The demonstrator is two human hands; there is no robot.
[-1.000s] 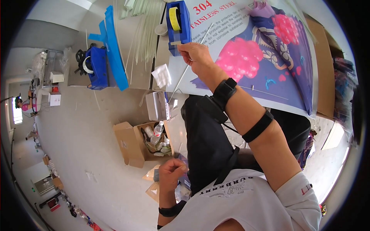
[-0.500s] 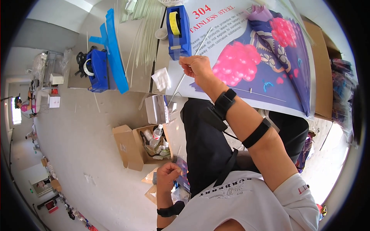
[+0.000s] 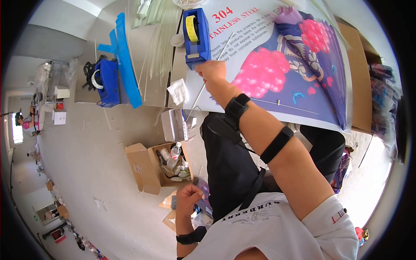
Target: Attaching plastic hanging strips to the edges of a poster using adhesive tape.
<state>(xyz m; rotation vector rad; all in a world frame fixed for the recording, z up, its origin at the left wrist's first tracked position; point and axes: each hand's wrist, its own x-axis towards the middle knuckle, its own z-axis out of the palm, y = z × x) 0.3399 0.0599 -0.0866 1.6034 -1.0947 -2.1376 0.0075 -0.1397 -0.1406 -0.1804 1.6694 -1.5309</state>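
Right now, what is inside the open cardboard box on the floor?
The box holds a clear bottle with a red cap and loose pale wrappers or packets. Whatever lies beneath them is covered, and the small items are too blurred to identify.

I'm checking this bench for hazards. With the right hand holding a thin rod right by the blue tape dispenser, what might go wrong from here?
1. The right hand sits close under the blue tape dispenser with the yellow roll; its fingers might catch the cutter end.
2. The thin pale rod juts past the table edge and might snag or bend.
3. The left hand hangs low, away from the table, so nothing steadies the dispenser.
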